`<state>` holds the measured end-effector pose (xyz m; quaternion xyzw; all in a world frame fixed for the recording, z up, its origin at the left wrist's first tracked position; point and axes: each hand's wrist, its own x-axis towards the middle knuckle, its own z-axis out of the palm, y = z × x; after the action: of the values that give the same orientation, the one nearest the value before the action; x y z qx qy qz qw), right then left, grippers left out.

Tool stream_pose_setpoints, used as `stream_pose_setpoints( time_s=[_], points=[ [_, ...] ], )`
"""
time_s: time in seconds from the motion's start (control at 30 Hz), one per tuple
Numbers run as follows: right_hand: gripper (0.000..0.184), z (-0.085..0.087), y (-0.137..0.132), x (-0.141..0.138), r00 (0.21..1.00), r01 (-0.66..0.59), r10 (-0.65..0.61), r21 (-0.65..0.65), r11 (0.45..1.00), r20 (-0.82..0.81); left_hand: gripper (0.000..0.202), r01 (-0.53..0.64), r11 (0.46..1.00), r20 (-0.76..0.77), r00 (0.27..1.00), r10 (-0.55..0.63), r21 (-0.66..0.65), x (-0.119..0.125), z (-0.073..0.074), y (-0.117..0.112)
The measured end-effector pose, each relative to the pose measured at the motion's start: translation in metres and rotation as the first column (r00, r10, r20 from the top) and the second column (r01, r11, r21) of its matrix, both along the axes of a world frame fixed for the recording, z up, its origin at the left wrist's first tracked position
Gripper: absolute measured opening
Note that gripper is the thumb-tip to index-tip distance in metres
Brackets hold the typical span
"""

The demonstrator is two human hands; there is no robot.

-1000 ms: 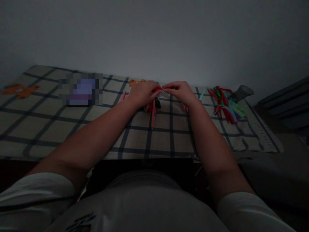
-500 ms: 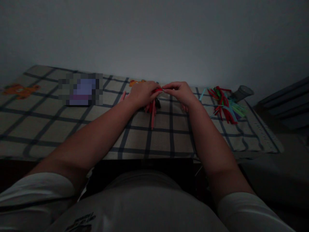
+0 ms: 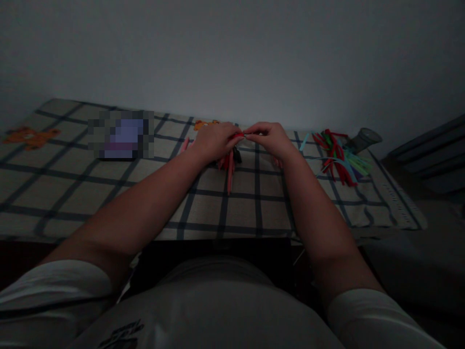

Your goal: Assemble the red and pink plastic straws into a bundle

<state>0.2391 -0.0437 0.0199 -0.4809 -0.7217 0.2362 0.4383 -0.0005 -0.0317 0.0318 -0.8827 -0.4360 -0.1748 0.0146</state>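
Note:
My left hand (image 3: 214, 140) is closed, its thumb and fingers pinching a narrow red strip (image 3: 238, 134) over the back part of the table. At the strip's right end, the thumb and forefinger of my right hand (image 3: 271, 137) pinch together on its tip. Pink and red strips (image 3: 230, 177) hang or lie just below my left hand, partly hidden by it. A small black object (image 3: 237, 155) shows beside them, too dark to name. Another pink piece (image 3: 185, 144) sticks out left of my left hand, and a little pink (image 3: 278, 163) shows under my right wrist.
A checked cloth (image 3: 203, 213) covers the table, which meets a plain wall at the back. Red, green and blue strips (image 3: 339, 160) lie in a heap on the right, next to a clear cup (image 3: 365, 139) lying tilted. A blurred-out purple-blue object (image 3: 127, 138) lies left.

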Motion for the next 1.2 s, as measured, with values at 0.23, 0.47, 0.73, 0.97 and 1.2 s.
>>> stream_pose_setpoints(
  time_s=[0.23, 0.47, 0.73, 0.97, 1.2],
  points=[
    [0.018, 0.001, -0.003, -0.003, 1.0, 0.006, -0.006, -0.061, 0.998, -0.015, 0.046, -0.013, 1.0, -0.036, 0.999, 0.013, 0.002, 0.0, 0.001, 0.001],
    [0.034, -0.001, -0.001, -0.001, 0.999, 0.013, -0.01, -0.078, 0.997, 0.033, 0.043, -0.015, 1.0, -0.03, 0.999, 0.015, 0.003, 0.0, 0.001, 0.0],
    [0.04, -0.003, 0.003, 0.002, 0.999, -0.006, 0.009, -0.082, 0.997, 0.033, 0.044, 0.037, 0.999, 0.026, 0.999, -0.036, -0.031, 0.0, 0.0, 0.002],
    [0.045, -0.002, 0.004, -0.001, 0.997, 0.022, -0.015, -0.091, 0.996, 0.076, 0.041, 0.077, 0.997, 0.069, 0.995, -0.075, -0.024, -0.002, -0.005, 0.007],
    [0.06, -0.004, 0.003, -0.003, 0.992, 0.023, -0.008, -0.115, 0.993, 0.124, 0.036, 0.065, 0.998, 0.071, 0.996, -0.063, -0.025, -0.001, -0.005, 0.009]
  ],
)
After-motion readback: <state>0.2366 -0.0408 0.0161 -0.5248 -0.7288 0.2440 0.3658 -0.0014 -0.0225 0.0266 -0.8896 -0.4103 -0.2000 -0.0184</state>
